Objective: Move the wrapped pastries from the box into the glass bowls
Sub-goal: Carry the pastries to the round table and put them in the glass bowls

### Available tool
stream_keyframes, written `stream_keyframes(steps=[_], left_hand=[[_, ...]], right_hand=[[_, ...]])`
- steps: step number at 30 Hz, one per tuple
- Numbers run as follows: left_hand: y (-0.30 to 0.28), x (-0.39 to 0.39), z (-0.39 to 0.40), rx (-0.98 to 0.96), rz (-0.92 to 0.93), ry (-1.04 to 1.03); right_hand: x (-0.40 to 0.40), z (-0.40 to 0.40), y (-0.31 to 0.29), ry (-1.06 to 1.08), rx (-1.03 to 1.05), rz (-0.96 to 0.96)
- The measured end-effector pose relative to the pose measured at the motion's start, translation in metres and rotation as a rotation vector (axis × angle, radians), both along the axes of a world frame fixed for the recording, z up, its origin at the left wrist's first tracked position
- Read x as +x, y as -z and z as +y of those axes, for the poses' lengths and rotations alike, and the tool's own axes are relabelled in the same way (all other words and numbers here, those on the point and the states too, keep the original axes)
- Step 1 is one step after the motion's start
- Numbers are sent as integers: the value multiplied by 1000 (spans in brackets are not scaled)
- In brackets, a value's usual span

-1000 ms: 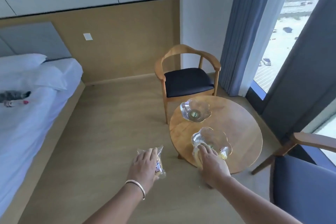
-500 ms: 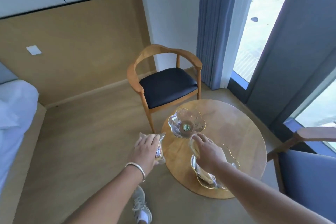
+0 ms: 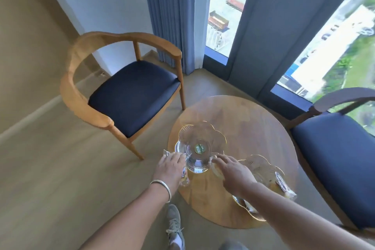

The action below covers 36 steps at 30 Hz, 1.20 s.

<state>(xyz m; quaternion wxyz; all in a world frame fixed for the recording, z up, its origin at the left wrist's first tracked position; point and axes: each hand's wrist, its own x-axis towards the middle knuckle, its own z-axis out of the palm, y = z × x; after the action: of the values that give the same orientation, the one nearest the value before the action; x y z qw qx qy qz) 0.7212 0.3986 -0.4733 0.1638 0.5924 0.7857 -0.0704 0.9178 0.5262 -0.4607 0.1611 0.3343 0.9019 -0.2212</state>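
Observation:
Two flower-shaped glass bowls stand on a round wooden table [image 3: 245,119]. The farther bowl [image 3: 188,131] is empty, with a green sticker at its centre. The nearer bowl [image 3: 256,161] holds wrapped pastries [image 3: 282,185] and is partly hidden by my right forearm. My left hand [image 3: 170,171] is at the empty bowl's left edge, closed on a clear-wrapped pastry [image 3: 184,177]. My right hand [image 3: 234,171] is at that bowl's right edge, its fingers over a pale wrapped pastry [image 3: 216,169]. The box is out of view.
A wooden armchair with a dark blue seat [image 3: 132,95] stands left of the table. A second one [image 3: 341,158] stands at the right. Blue curtains [image 3: 172,16] and floor-length windows are behind. My shoe [image 3: 175,223] is on the floor by the table's near edge.
The view has swung right and closer to the table. My right hand moved with its pastry from the nearer bowl to the empty one. My left hand brought its pastry to that bowl's left edge.

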Motion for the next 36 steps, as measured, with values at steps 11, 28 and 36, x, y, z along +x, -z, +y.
stream_keyframes(steps=[11, 28, 36], left_hand=[[53, -25, 80, -8, -135, 117], [99, -24, 116, -147, -160, 179], [93, -23, 108, -212, -154, 203]], right_hand=[[-37, 26, 49, -41, 31, -37], [-56, 50, 91, -281, 147, -88], [-43, 42, 87, -143, 115, -126]])
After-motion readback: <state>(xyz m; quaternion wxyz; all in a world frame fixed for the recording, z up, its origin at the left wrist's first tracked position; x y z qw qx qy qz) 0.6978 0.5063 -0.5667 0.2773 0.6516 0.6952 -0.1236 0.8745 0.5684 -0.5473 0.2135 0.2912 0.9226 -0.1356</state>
